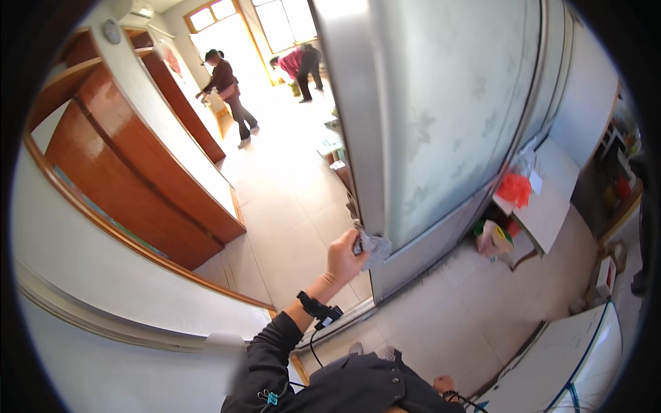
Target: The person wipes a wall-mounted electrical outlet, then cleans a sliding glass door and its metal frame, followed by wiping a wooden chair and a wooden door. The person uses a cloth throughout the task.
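Observation:
My left hand (345,259) grips a crumpled grey cloth (376,249). The cloth presses against the lower part of the metal edge frame (361,155) of a sliding door. Frosted glass (449,118) with a faint leaf pattern fills the door, and a metal panel (439,222) runs along its bottom. A black strap with a small device (319,310) sits on my left wrist, and a cable runs from it. Low at my right side is my right hand (443,384), partly hidden by my dark jacket; whether its fingers are closed is unclear.
To the right, a red plastic bag (514,190) lies on a white table (555,199), with a printed bag (493,240) below. A white appliance (563,356) stands lower right. Brown wooden doors (139,170) are at left. Beyond the doorway are a standing person (227,88) and a bending person (299,67).

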Demonstrator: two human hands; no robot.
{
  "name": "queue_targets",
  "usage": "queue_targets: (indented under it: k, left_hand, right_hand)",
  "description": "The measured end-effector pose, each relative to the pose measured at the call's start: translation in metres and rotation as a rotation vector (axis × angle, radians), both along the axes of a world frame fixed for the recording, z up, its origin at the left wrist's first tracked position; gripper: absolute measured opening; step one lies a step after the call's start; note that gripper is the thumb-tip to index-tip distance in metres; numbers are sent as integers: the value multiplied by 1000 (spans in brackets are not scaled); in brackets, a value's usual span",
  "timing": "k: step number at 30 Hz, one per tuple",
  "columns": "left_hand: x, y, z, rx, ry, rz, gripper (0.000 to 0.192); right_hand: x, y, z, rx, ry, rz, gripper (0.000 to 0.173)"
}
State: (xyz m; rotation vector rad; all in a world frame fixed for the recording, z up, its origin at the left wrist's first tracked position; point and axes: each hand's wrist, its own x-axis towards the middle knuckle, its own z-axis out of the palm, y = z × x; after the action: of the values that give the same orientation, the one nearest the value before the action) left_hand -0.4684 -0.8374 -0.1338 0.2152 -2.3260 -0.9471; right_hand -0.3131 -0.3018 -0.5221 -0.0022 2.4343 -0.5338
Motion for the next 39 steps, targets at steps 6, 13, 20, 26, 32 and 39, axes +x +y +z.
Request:
queue_targets:
  k: [6,13,20,26,32,39]
  left_hand:
    - [-9,-8,94,-119,353,-112,40]
    - [-21,-12,140,-173,500,-160,43]
    - [-14,-17,52,-133,254,-252,45]
    - [-12,-26,31,-141,184,-342,39]
    - [3,-47,59,139,253,-396,29]
    - [29,-79,94,1151,140,-905,58]
  right_hand:
    - [-12,-38,69,-89,-184,-190,38]
    - [-3,-62,53,-72,-95,-263,39]
    - [67,-26,-31,-67,-210,-313,38]
    - [114,30,-66,70,-57,-172,30]
    - [82,26,-32,257,-45,-163,31]
    - [8,16,-12,78,66,-179,32]
